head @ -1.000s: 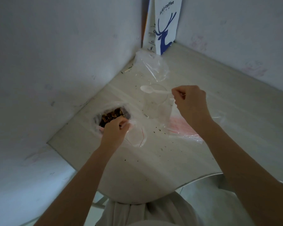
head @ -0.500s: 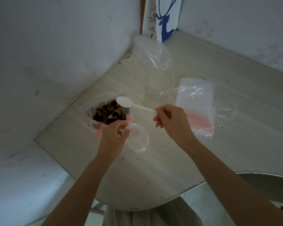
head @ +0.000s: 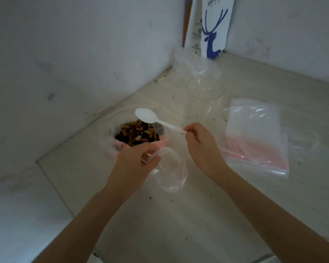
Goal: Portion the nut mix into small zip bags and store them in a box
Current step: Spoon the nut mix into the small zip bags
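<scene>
A white spoon point(head: 150, 116) is pinched by its handle in the right hand point(head: 201, 147), bowl held over the nut mix point(head: 137, 132). Just beside the mix, a small zip bag point(head: 171, 171) is pinched at its mouth by the left hand point(head: 135, 164).

Table point(head: 198, 215) w/ nut-mix bag point(head: 137, 132), clear cup point(head: 204, 95), zip-bag stack point(head: 254, 133).

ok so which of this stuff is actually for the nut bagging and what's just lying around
For the job: nut mix in its open bag; white spoon, pinched by the right hand; small zip bag, held by the left hand; pack of spare zip bags.
Lying about: clear cup; crumpled clear bag; coffee bag against the wall.
</scene>
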